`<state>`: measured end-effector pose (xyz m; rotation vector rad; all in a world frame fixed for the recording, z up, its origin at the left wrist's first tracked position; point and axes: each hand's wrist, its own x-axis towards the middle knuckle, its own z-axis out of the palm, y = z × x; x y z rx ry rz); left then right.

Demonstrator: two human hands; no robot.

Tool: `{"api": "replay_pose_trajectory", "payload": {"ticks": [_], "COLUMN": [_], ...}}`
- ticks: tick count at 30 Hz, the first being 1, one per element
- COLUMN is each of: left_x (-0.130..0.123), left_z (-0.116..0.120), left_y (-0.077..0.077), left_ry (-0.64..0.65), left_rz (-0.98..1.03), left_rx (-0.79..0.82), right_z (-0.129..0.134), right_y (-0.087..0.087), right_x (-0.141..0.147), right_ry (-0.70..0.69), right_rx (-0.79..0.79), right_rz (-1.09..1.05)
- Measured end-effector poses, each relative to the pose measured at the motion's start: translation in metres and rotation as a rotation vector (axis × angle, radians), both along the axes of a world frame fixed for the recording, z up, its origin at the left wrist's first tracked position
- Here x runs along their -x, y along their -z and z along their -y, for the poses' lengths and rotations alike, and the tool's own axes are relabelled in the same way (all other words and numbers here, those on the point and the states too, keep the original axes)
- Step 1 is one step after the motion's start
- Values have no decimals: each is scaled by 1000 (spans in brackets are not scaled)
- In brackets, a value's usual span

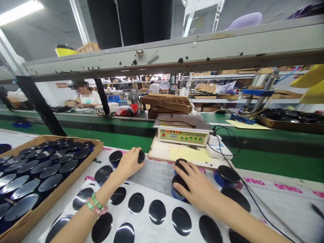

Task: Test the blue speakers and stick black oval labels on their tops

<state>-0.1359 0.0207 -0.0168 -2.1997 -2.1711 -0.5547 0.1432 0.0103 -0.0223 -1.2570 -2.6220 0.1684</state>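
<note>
Through the head camera I record the left hand (129, 161) with fingers bent and nearly closed on a dark rounded piece (141, 156), which sits at their tips, near the front edge of a control box's wooden board (159, 151). I find the right hand (196, 177) with fingers parted and laid across two black-topped blue pieces: the longer fingers over the far piece (180, 162), the thumb over the near piece (178, 179). Whether they grip either one, I cannot tell. Another blue piece (227, 174) stands just beyond that hand, on its right. Below both hands I note a white sheet (146, 229) bearing glossy black discs (157, 212); a cardboard tray (76, 173) of similar pieces stands to the left. As to markings, the worktop (275, 204) has a pale covering printed repeatedly with "anko" in pink. The control box (182, 136) shows lit red indicators, green buttons and a small display; its characters are too small for me to read. A red sign (61, 85) on the far wall is likewise illegible.
</note>
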Motion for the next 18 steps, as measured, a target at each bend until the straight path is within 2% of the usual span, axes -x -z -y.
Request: {"api": "replay_pose_trajectory", "payload": {"ticks": [2,4,6,7,9,12,14,15,16,18], "left_x": [8,13,15,15,13,12,12,13,15,20], "left_z": [-3,-3,-2,-1,1,3,2,2,1,-3], "left_y": [2,5,9,12,17,24,27,29,32,40], "left_ry": [-65,-104,-121,-124,-124,-124,-128,-130,-131,-129], "left_rz": [-69,-121,-159,-172,-189,-191,-180,-170,-156,-122], "left_rx": [34,58,56,45,19,-8,-26,-39,-55,-77], "right_z": [0,-2,-8,-14,-27,-53,-72,-81,-90,-105], "right_y": [7,5,-12,-28,-76,-178,-244,-271,-294,-325], "right_x": [1,0,-9,-17,-41,-84,-107,-114,-120,-124], "right_ry": [-30,-69,-70,-46,59,320,504,633,663,669], "right_rx": [-52,-134,-261,-347,-561,-944,-1143,-1137,-1103,-1005], "right_rz": [-5,-21,-64,-101,-201,-385,-482,-446,-411,-312]}}
